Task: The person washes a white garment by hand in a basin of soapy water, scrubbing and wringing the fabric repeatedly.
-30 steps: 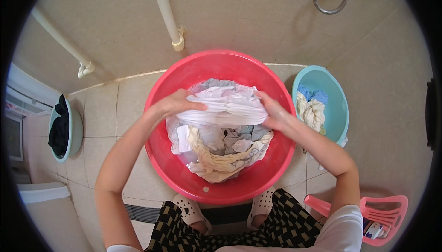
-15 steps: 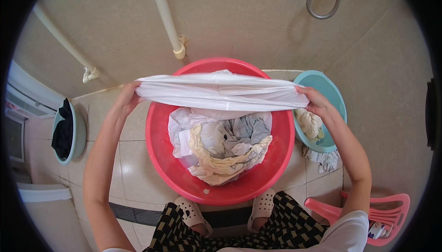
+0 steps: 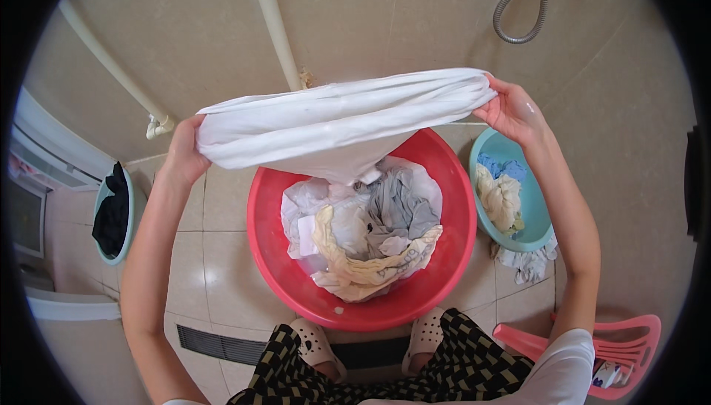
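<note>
Stretched white fabric (image 3: 333, 120) is held above the far rim of the round red plastic basin (image 3: 285, 279): left hand (image 3: 185, 149) and right hand (image 3: 512, 113), wide apart, pinch fingers closed on opposite ends, presumably to spread it. A beige wall (image 3: 415, 20) bounds the basin's far side; the oval turquoise plastic tub (image 3: 539, 209) crowds its right; beige floor tiles (image 3: 226, 272) leave room leftward.

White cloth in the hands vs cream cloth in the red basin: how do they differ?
Pose: the white cloth is stretched wide between the left hand and right hand; the cream cloth lies bunched in the red basin.
Look: the white cloth appears plain; the cream cloth bears greyish markings.
Shared: both show folds.
</note>
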### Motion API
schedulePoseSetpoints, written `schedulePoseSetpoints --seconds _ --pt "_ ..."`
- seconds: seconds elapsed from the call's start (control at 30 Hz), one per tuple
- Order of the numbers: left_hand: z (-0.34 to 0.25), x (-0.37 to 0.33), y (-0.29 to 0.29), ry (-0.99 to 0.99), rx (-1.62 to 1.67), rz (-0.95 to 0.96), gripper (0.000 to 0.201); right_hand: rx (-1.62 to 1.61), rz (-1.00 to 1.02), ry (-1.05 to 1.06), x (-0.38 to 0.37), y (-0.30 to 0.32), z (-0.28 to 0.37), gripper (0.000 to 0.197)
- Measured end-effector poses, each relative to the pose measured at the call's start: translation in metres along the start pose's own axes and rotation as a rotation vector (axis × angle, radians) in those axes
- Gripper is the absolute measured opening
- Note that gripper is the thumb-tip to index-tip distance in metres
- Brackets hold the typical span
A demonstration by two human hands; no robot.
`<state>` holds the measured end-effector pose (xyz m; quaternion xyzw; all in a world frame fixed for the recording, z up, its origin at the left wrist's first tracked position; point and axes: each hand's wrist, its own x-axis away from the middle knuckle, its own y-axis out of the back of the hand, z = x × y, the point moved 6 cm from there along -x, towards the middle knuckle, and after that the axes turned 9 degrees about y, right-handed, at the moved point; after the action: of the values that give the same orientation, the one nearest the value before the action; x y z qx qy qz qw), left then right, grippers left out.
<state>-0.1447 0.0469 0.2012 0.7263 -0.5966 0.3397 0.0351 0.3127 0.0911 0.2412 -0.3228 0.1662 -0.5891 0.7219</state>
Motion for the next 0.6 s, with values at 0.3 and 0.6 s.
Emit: schedulePoseSetpoints --seconds 0.3,0.6 --pt "0.145 -0.032 0.002 0.2 -0.448 0.174 0.026 0.53 -0.141 -0.328 0.009 0.087 -0.13 0.031" --pt "0.235 -0.067 -0.008 -0.443 -1.643 0.166 0.046 2.074 0.328 -0.064 0.018 0.103 -0.191 0.037"
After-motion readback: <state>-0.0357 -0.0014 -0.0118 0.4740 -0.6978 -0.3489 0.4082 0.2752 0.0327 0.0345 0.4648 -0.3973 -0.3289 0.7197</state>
